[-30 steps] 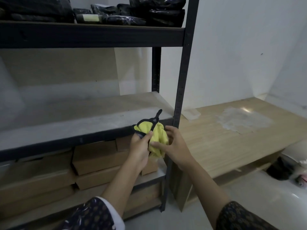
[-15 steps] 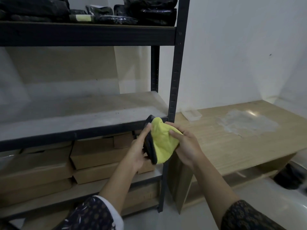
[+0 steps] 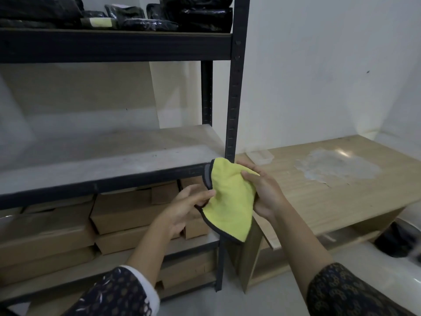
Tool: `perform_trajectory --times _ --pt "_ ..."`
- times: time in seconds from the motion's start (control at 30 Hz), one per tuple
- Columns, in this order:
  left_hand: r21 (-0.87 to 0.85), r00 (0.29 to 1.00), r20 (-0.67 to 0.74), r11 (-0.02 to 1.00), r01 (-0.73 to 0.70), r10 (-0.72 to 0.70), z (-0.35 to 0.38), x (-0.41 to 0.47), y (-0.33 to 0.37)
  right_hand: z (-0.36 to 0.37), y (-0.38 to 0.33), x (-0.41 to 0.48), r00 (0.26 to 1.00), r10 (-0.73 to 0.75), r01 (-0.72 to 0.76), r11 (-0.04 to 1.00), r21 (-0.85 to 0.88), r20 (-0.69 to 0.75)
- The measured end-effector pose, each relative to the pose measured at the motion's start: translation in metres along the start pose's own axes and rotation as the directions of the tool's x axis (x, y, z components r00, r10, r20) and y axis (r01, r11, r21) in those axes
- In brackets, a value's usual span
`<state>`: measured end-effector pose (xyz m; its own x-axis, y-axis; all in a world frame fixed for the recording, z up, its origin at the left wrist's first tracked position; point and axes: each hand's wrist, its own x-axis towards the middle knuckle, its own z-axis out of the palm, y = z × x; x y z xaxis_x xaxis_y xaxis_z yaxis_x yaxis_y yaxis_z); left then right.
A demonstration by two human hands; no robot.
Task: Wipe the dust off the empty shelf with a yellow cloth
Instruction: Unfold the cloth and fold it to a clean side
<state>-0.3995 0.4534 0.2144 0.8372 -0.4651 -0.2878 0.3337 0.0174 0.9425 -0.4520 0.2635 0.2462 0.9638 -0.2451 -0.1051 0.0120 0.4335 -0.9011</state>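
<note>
**Opening the cloth out ahead of the first wipe**

Holds the yellow cloth (image 3: 230, 201) in the air just in front of the front right corner of the empty shelf (image 3: 109, 163), near its dark front edge but apparently not on the board. Pinches the dark-bound left hem with the fingers (image 3: 205, 193) of the left hand (image 3: 182, 208). Curls the right hand (image 3: 265, 195) over the upper right side, fingers wrapped onto the yellow face. Draws the fabric fairly flat between the two grips, probably to make a broad pad with a clean face for the dust. Stands at the right end of the rack, beside the black upright (image 3: 234, 87), likely so as to begin at that corner and sweep left along the grey, speckled board. Leaves alone the cardboard boxes (image 3: 127, 208) on the tier below and the black packets (image 3: 159, 17) on the tier above. Nothing wiped yet, judging by the dull film across the whole board.
</note>
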Motion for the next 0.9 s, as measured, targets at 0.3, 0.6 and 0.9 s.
perform_trajectory --times 0.3,0.6,0.9 --pt "-0.117 0.987 0.143 0.992 -0.052 0.069 0.015 0.020 0.008 -0.018 -0.011 0.008 0.969 0.245 -0.241 0.966 -0.090 0.034" --pt "0.027 0.983 -0.171 0.997 -0.068 0.071 0.033 0.045 -0.004 -0.050 0.011 0.017 0.994 0.095 -0.062 0.908 -0.415 0.060" --pt "0.882 0.952 0.149 0.399 -0.250 0.267 0.069 0.069 -0.005 -0.092 0.007 0.030 0.974 -0.220 0.104 0.198 -0.975 0.059"
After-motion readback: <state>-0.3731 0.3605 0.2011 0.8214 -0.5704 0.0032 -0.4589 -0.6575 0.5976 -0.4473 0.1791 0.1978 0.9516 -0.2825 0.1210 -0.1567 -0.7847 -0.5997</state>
